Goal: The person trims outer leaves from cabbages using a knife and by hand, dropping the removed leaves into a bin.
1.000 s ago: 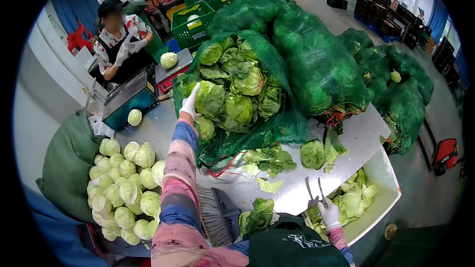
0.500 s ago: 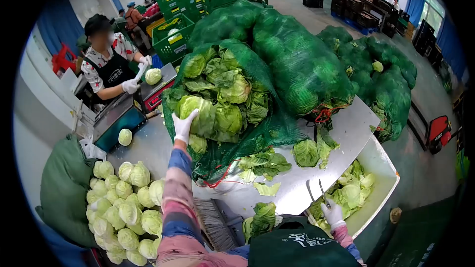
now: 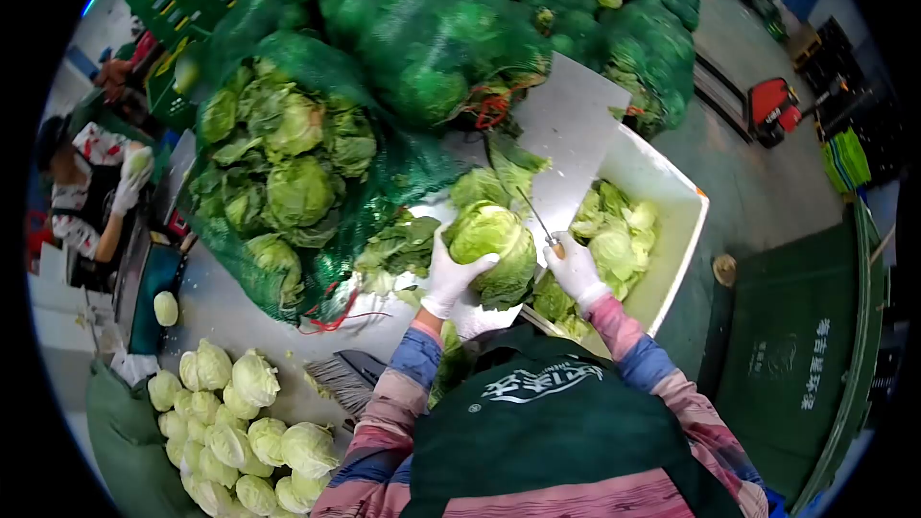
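Note:
My gloved left hand [image 3: 453, 276] grips a green cabbage [image 3: 494, 247] with loose outer leaves, holding it over the metal table in front of me. My gloved right hand [image 3: 578, 273] is closed round the wooden handle of a thin-bladed knife [image 3: 535, 215], just right of the cabbage. Its blade points up and away from me; whether it touches the cabbage I cannot tell. Loose leaves [image 3: 398, 247] lie to the left of the cabbage. Beyond them an opened green mesh sack [image 3: 384, 176] holds several leafy cabbages [image 3: 299, 190].
A white bin [image 3: 678, 273] of cut leaves stands at right. Trimmed cabbages [image 3: 230, 441] are piled at lower left beside a brush [image 3: 343, 382]. Full mesh sacks [image 3: 413, 29] lie at the back. A co-worker [image 3: 91, 182] holds a cabbage at far left. A green bin [image 3: 787, 355] stands right.
My left hand has moved right from the sack, and a cabbage is now in it before me. My right hand with the knife has risen from the bin toward it. The view has turned right.

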Tool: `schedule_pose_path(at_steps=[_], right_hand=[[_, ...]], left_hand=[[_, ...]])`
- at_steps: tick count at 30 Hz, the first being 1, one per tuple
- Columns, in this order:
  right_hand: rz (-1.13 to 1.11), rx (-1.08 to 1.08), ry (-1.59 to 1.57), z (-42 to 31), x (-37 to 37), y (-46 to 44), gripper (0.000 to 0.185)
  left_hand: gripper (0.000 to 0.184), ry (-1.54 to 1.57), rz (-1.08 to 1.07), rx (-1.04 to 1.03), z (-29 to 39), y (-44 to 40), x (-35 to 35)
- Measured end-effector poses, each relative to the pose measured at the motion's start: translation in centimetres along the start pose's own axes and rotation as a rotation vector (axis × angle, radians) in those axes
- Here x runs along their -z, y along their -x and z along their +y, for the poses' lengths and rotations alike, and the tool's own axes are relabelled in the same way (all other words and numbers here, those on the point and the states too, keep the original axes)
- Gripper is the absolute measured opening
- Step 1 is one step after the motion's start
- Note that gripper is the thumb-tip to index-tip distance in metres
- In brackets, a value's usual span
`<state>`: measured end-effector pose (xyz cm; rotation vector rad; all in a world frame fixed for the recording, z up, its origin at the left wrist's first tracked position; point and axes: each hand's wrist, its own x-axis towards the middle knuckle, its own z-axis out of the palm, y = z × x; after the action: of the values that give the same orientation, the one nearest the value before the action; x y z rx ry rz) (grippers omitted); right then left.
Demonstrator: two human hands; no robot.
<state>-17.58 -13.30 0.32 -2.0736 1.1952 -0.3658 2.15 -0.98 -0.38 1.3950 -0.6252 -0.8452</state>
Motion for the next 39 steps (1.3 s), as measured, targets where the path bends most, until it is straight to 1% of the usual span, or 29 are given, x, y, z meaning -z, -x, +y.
schedule_pose_path(at_steps=[1,2,3,4,6,7,9,10,11,13,14,18,20,23,26,27,29,30,31,33,35,37,38,39], right_hand=[[0.001,-0.016,0.024,1.2,-0.2,0.0,0.032],[0.006,-0.001,0.051,1.8,-0.1,0.5,0.031],[-0.036,0.012,0.001,2.8,-0.3,0.9,0.030],[-0.044,0.017,0.038,3.5,-0.4,1.3,0.029],[-0.057,0.007,0.064,3.8,-0.7,2.1,0.027],[-0.071,0.029,0.050,3.8,-0.7,2.0,0.026],[-0.085,0.037,0.022,3.3,-0.7,2.1,0.025],[-0.105,0.064,0.030,3.0,-0.7,2.1,0.024],[-0.124,0.091,0.038,2.5,-0.6,2.1,0.023],[-0.113,0.094,0.043,1.8,-0.5,2.5,0.023],[-0.104,0.108,0.039,1.5,-0.4,2.6,0.023],[-0.115,0.112,0.057,1.8,-0.4,2.9,0.024],[-0.126,0.115,0.057,2.1,-0.8,2.7,0.025],[-0.174,0.088,0.075,2.5,-1.1,1.9,0.021],[-0.285,0.029,0.144,1.6,-0.1,0.7,0.022],[-0.281,0.029,0.144,1.7,-0.6,0.2,0.022],[-0.275,-0.097,0.157,1.8,-1.7,0.4,0.021],[-0.273,-0.128,0.189,1.6,-1.7,-0.4,0.024],[-0.267,-0.120,0.195,1.5,-1.3,-1.3,0.024],[-0.401,-0.107,0.182,1.0,-0.4,-1.7,0.029],[-0.465,-0.099,0.174,0.1,0.6,-0.8,0.029],[-0.526,-0.045,0.153,2.4,-0.5,-0.6,0.032],[-0.536,-0.051,0.149,2.9,-1.3,0.2,0.032],[-0.532,-0.136,0.186,3.4,-1.6,0.0,0.035]], left_hand=[[0.090,-0.050,-0.011,0.048,-0.4,0.1,-1.7],[0.091,-0.142,-0.051,0.004,-0.9,0.1,-2.3],[0.092,-0.237,-0.091,-0.039,-1.4,0.1,-2.8],[0.092,-0.244,-0.106,-0.034,-1.8,0.0,-3.0],[0.087,-0.650,0.005,-0.144,-0.3,0.8,-3.7],[0.087,-0.660,-0.008,-0.144,0.5,0.9,-4.2],[0.083,-0.866,0.151,-0.468,2.0,1.6,-4.9],[0.070,-0.828,0.148,-0.478,2.2,1.7,-5.5],[0.070,-0.836,0.137,-0.477,1.4,1.3,-5.5],[0.058,-0.913,0.108,-0.454,-0.8,0.5,-5.2],[0.050,-0.892,0.131,-0.467,-0.7,0.4,-5.5],[0.053,-0.940,0.108,-0.458,-0.6,0.4,-5.9],[0.049,-0.955,0.107,-0.483,-0.5,0.4,-6.0],[0.049,-0.967,0.080,-0.467,-0.3,0.4,-6.2],[0.052,-0.967,0.108,-0.464,-0.8,-0.1,-6.3],[0.052,-0.966,0.107,-0.468,-0.7,-0.5,-6.4],[0.051,-0.990,0.122,-0.492,-0.5,0.1,-6.8],[0.047,-0.995,0.137,-0.451,0.4,0.2,-7.7],[0.047,-0.989,0.145,-0.458,0.5,-0.3,-7.9],[0.046,-0.992,0.137,-0.426,0.6,-0.5,-7.9],[0.050,-1.017,0.102,-0.534,0.1,0.6,-7.2],[0.053,-1.076,0.091,-0.528,-0.5,1.5,-8.1],[0.053,-1.080,0.086,-0.516,-0.6,2.5,-8.3],[0.055,-1.124,0.093,-0.531,-0.7,2.6,-8.8]])
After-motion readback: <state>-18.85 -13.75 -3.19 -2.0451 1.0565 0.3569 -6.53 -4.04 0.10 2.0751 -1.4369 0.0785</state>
